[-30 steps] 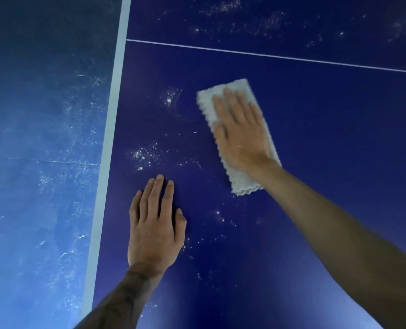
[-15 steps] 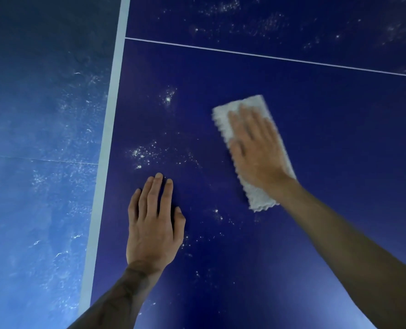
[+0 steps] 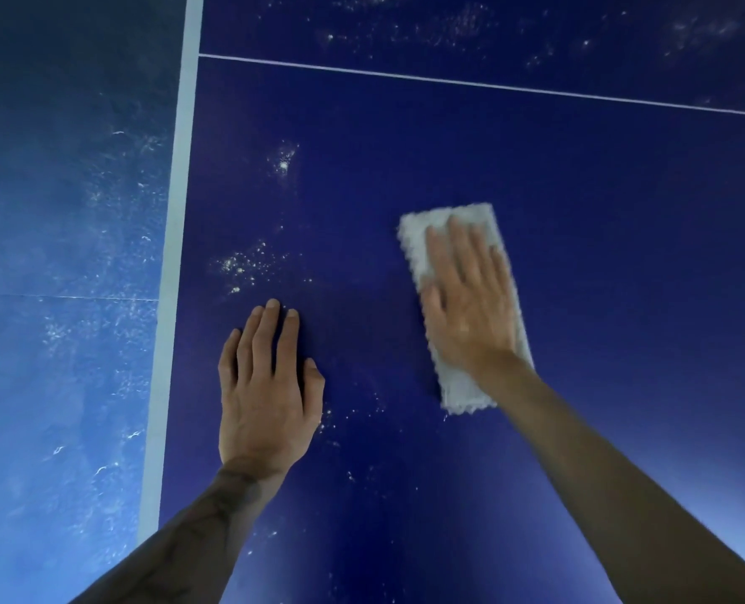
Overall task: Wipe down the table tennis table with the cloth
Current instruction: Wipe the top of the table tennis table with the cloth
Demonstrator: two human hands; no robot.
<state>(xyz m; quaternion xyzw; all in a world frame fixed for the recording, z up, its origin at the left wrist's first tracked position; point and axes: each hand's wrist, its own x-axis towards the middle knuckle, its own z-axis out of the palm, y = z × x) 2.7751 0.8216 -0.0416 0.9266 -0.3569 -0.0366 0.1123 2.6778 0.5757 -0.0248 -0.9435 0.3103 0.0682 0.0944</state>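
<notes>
Far left of the frame: a lighter blue surface (image 3: 56, 255), scuffed with pale marks and crossed by one thin seam. Just right of it, running top to bottom: the pale edge stripe (image 3: 174, 276) of the table tennis table (image 3: 601, 255), dark blue from there to the right border. Across the top, slanting down to the right: a thin white line (image 3: 492, 85). Left of centre, near the stripe: white dust specks (image 3: 239, 265) in a loose patch (a smaller patch higher up, more beyond the line).

Lower centre-left: the left hand (image 3: 266, 385), palm down on the bare table, fingers straight and close together, thumb alongside, holding nothing. Tattooed forearm entering from the bottom edge. Well apart from the cloth.

Right of centre: the cloth (image 3: 466, 392), a pale folded rectangle lying flat on the table, its top end leaning slightly to the left. On top of it: the right hand (image 3: 471, 307), pressing flat, fingers straight and slightly spread, pointing up the frame. Blurred, so the thumb only apparently lies along the cloth's left edge. Cloth ends showing above the fingertips and below the wrist. Right forearm reaching in from the lower right corner.
</notes>
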